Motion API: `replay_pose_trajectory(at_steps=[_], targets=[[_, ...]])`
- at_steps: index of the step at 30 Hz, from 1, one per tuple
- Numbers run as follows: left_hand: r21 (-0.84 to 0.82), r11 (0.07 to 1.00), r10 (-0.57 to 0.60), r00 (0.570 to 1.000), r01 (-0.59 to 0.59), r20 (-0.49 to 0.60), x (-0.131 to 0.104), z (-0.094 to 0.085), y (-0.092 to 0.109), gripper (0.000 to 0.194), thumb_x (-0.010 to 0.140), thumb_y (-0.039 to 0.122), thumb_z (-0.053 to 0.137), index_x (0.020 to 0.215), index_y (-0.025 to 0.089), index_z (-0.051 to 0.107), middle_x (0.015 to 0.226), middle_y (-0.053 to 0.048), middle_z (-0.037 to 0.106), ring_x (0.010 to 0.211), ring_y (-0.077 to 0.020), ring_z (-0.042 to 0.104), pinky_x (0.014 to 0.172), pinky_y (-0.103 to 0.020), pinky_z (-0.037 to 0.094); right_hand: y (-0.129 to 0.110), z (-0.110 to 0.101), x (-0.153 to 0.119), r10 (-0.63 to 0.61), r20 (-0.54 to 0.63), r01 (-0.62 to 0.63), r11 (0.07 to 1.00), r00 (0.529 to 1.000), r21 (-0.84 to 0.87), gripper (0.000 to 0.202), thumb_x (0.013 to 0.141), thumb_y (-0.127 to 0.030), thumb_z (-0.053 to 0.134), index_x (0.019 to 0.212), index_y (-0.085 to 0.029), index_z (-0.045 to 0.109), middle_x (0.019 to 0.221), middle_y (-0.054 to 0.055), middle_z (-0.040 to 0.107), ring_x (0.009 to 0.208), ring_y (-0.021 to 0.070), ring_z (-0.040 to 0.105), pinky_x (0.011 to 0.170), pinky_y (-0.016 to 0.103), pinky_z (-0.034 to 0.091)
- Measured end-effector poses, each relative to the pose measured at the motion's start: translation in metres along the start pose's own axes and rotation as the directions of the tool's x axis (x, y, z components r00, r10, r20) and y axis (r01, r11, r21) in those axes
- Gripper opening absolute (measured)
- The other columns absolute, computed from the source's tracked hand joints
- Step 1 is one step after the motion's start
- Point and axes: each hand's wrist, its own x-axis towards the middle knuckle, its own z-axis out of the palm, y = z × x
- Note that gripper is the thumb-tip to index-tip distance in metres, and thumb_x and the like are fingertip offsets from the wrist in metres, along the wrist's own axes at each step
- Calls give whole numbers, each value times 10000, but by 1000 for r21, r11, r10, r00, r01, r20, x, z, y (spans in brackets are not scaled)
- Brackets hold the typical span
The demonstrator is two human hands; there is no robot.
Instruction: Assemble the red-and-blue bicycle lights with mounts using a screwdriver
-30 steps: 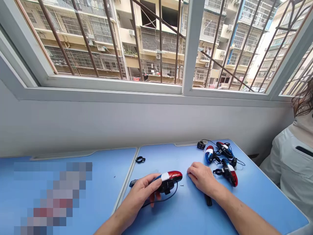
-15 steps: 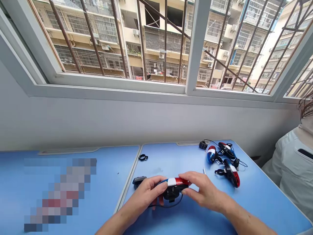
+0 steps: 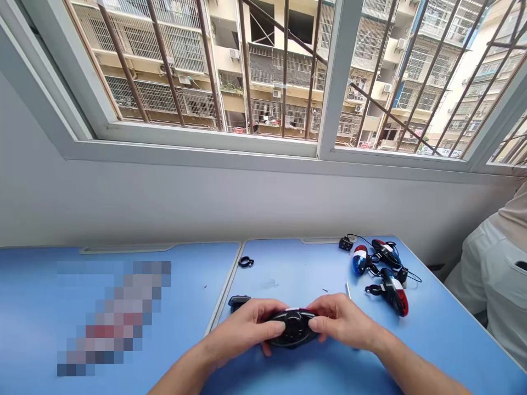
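Note:
A black oval light unit point(image 3: 295, 328) is held level between both hands, its black face toward me and a thin white strip showing along its top edge. My left hand point(image 3: 257, 325) grips its left end, thumb on the face. My right hand point(image 3: 340, 321) grips the right end, thumb on the face as well. Just behind my left hand lies a small black part point(image 3: 239, 302), partly hidden. A thin metal rod point(image 3: 348, 289) lies behind my right hand.
Several red, white and blue lights point(image 3: 395, 293) with black clamps and a cable lie at the table's right. A black ring clamp point(image 3: 246, 262) lies near the seam of the blue table point(image 3: 284, 269). A blurred patch covers the left. Another person point(image 3: 494, 263) is at the right edge.
Both hands have turned the light unit, so its black face shows in place of the red, white and blue side. The view has shifted slightly.

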Motion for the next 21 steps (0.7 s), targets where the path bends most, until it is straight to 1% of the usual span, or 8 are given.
replay_pose_trajectory(at_steps=[7, 10, 12, 14, 16, 18, 19, 21], targets=[[8, 997, -71, 997, 71, -6, 1, 0, -5, 336, 734, 367, 621, 962, 126, 670, 841, -47, 651, 759, -195, 581, 554, -239, 481, 1, 1, 0, 48, 59, -51, 997, 997, 59, 297, 699, -367, 642, 851, -117, 691, 665, 9, 619, 557, 123, 582, 556, 255, 489], [89, 993, -68, 997, 71, -40, 1, 0, -6, 350, 753, 405, 588, 946, 122, 661, 810, -45, 651, 733, -193, 587, 561, -243, 472, 1, 0, 1, 82, 72, -87, 993, 994, 76, 323, 679, -389, 655, 849, -115, 684, 636, -2, 614, 533, 119, 588, 548, 254, 499], [212, 977, -18, 996, 36, -83, 0, 1, -6, 329, 781, 398, 541, 938, 135, 663, 835, -48, 662, 775, -203, 593, 633, -266, 481, 0, -1, 1, 98, 81, -104, 991, 992, 82, 319, 677, -387, 655, 846, -118, 684, 623, -7, 614, 530, 119, 596, 548, 253, 506], [356, 934, 65, 988, -11, -141, -2, 2, -5, 324, 768, 355, 550, 1014, 170, 649, 967, -54, 666, 878, -225, 586, 749, -303, 480, 1, -2, 1, 106, 83, -113, 990, 991, 85, 283, 685, -366, 647, 832, -126, 682, 607, -13, 615, 528, 119, 602, 544, 248, 508], [463, 885, 148, 975, -55, -167, -5, 5, -6, 457, 701, 301, 625, 1149, 218, 590, 1128, -51, 627, 967, -243, 562, 838, -332, 464, 2, -2, 1, 117, 82, -124, 988, 990, 87, 232, 696, -337, 637, 805, -134, 669, 579, -21, 609, 518, 117, 599, 531, 242, 506], [539, 835, 224, 963, -112, -147, -6, 10, -10, 610, 641, 228, 675, 1232, 242, 526, 1197, -55, 592, 1005, -253, 547, 876, -347, 453, 4, -1, 2, 130, 83, -138, 986, 988, 92, 191, 701, -316, 630, 768, -138, 649, 553, -27, 597, 511, 116, 595, 512, 234, 503], [574, 807, 259, 957, -142, -128, -6, 12, -12, 617, 636, 192, 671, 1233, 240, 521, 1187, -59, 597, 1003, -254, 549, 878, -349, 451, 5, 0, 3, 142, 85, -149, 984, 986, 93, 178, 702, -310, 625, 747, -139, 637, 538, -30, 588, 506, 115, 594, 501, 230, 502], [637, 749, 314, 945, -184, -96, -4, 16, -17, 560, 655, 134, 629, 1199, 237, 541, 1127, -61, 624, 975, -249, 565, 859, -342, 453, 8, 1, 5, 167, 89, -174, 981, 982, 83, 168, 714, -306, 607, 721, -138, 618, 519, -31, 578, 485, 112, 589, 476, 220, 498]])
